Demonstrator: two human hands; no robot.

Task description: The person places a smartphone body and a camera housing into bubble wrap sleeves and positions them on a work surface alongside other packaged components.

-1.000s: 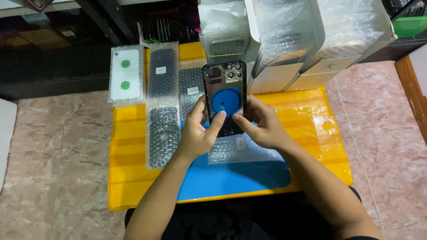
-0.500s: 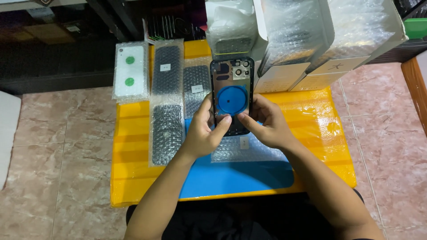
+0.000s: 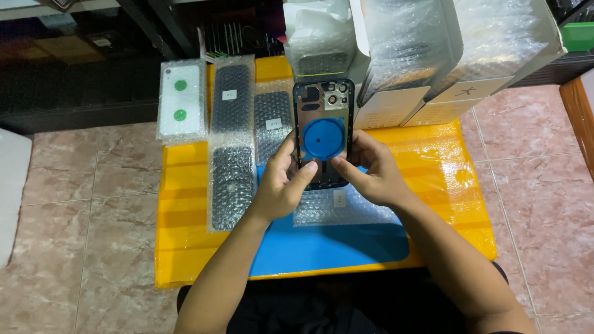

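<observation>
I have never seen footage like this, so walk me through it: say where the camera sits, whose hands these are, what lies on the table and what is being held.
The single view comes from a camera worn on a person's head, looking down at their own two bare hands. There is no machine here. The left hand and right hand together hold a dark phone back housing upright, its inside facing the camera, with a blue round ring in the middle and camera openings at the top. Below lies a yellow table with a blue mat. On it rest bubble-wrapped dark parts, a white wrapped part with green dots and an empty bubble-wrap sleeve. Open boxes of wrapped parts stand behind.
</observation>
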